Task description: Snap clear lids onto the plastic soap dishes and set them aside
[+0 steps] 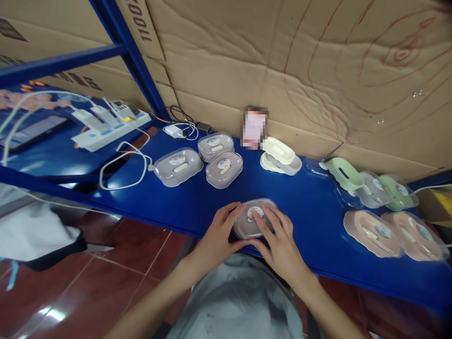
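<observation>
A grey oval soap box (pixel 245 225) with a clear lid and a round sticker lies on the blue table near its front edge. My left hand (pixel 221 230) is closed around its left side, thumb along the near edge. From the right, my right hand (pixel 278 233) holds the same box, with fingers over the lid and the thumb at the near edge. The fingers cover part of the lid and the right side. Beyond the hands stand three similar grey boxes, one (pixel 224 169) nearest. A cream soap box (pixel 280 149) lies in stacked parts behind my right hand.
Pink lidded boxes (pixel 372 233) and green dish parts (pixel 344 173) with clear lids occupy the right side. A phone-like device (pixel 254 127) leans on the cardboard wall (pixel 226 61). A power strip (pixel 113 131), loose white cable (pixel 143 172) and blue shelf post (pixel 136 66) are left.
</observation>
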